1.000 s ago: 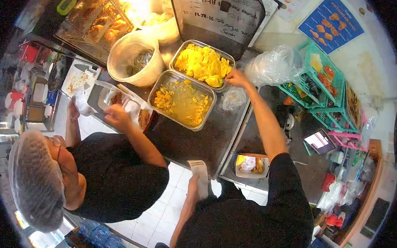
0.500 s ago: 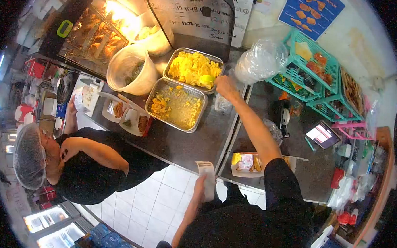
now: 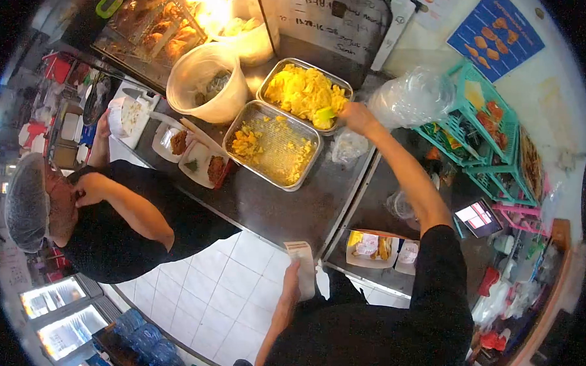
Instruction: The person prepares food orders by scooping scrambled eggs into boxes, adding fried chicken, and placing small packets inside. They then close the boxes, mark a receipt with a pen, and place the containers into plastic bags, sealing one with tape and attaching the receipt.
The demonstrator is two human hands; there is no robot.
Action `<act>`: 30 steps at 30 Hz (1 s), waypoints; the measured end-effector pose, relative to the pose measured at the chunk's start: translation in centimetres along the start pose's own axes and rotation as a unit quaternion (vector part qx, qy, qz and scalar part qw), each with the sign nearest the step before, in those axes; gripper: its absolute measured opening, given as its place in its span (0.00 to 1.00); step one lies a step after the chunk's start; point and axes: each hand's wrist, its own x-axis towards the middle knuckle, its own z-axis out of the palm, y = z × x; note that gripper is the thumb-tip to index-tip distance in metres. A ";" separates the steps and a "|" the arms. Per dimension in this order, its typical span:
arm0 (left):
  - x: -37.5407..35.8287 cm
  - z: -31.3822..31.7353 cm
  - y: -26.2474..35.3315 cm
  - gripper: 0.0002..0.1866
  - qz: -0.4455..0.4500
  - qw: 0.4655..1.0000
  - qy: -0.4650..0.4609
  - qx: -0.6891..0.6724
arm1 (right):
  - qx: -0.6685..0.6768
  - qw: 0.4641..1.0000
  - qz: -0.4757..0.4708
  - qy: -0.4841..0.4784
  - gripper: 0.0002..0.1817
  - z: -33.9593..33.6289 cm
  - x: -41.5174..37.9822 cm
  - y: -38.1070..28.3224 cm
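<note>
My right hand is closed around the handle of a yellow-green scoop, whose head rests at the right edge of a metal tray heaped with yellow food like scrambled egg. Just in front of it, a second metal tray holds scattered yellow pieces, with much of its bottom bare. Down near the counter's front edge, my left hand grips a white paper carton with printing along its top. Whether the carton holds anything, I cannot see.
A co-worker in a hairnet stands at left, holding a white carton. Nearby are a white bucket, filled food boxes, stacked plastic lids, teal baskets, a phone and a filled carton.
The view has shifted, so the counter things sit further right. The scoop stays at the heaped tray in my right hand. The co-worker's carton has tipped and shows more.
</note>
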 end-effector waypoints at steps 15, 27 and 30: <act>3.9 -0.9 0.8 0.22 -0.012 0.999 -0.035 -0.040 | 0.102 0.986 0.005 -0.129 0.06 -2.6 2.6 -1.1; 0.7 -0.9 2.7 0.22 0.005 0.998 -0.014 -0.060 | 0.574 0.757 0.308 -0.059 0.07 -1.0 -1.5 1.3; 2.6 -2.7 0.7 0.23 0.013 1.000 -0.004 -0.027 | 0.663 0.689 0.291 0.020 0.06 -8.7 -5.6 -1.4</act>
